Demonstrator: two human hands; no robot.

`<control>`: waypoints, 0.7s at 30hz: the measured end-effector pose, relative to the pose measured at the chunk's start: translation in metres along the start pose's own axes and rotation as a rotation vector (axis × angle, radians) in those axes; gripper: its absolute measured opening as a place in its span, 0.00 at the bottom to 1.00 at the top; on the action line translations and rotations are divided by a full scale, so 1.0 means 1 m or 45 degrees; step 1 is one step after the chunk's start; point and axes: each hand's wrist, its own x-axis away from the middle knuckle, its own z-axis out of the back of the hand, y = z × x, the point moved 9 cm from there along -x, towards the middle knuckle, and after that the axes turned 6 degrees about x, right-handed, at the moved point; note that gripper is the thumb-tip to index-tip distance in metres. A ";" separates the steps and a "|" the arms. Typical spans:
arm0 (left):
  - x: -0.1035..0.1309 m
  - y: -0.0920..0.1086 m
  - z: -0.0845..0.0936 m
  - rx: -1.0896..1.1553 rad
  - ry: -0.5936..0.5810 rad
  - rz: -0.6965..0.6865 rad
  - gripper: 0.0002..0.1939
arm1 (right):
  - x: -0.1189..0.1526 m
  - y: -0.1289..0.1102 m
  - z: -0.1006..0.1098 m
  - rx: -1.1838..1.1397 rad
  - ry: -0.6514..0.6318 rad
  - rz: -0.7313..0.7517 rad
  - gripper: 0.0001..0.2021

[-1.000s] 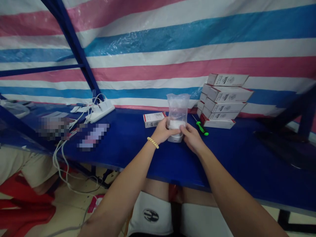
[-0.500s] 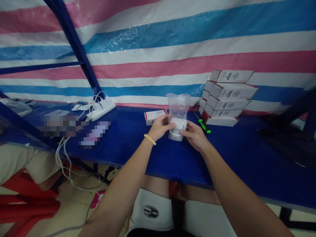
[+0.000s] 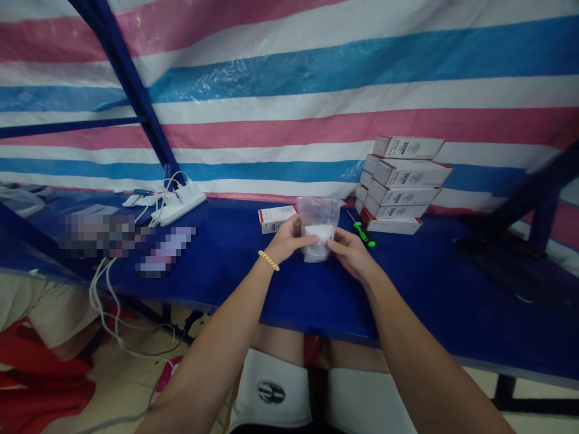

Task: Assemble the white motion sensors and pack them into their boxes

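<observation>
Between my hands, above the blue table (image 3: 289, 295), is a white device (image 3: 320, 232) inside a clear plastic bag (image 3: 319, 210). The bag reaches down around the device, and its loose upper end stands above it. My left hand (image 3: 287, 240) grips the bagged device from the left, thumb across its front. From the right, my right hand (image 3: 353, 253) holds its lower side between thumb and fingers. The device's exact kind is hard to make out through the plastic. Just behind my left hand lies a small white and red box (image 3: 271, 219).
Right of my hands lies a green-handled screwdriver (image 3: 360, 231). Behind it rises a stack of white boxes (image 3: 402, 196). A white power strip (image 3: 181, 204) with cables sits at the left, near a blue frame post (image 3: 136, 90). Another person's leg (image 3: 58, 313) shows at far left.
The clear bag has come down over the white device; its lower part, bare before, is now covered, and the bag's top stands lower. Both hands keep their hold. The view has shifted slightly.
</observation>
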 end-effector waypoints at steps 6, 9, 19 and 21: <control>0.002 -0.006 -0.009 -0.206 -0.125 0.065 0.27 | 0.000 -0.001 0.003 -0.073 0.012 0.011 0.26; 0.005 -0.015 -0.008 -0.350 -0.186 0.153 0.23 | 0.000 -0.004 0.003 -0.030 0.019 0.031 0.27; 0.004 -0.007 -0.007 -0.346 -0.088 0.012 0.38 | 0.002 -0.003 0.003 -0.015 0.054 0.019 0.21; 0.003 -0.006 -0.007 -0.262 -0.057 -0.019 0.35 | 0.001 -0.001 0.000 -0.072 0.015 -0.015 0.22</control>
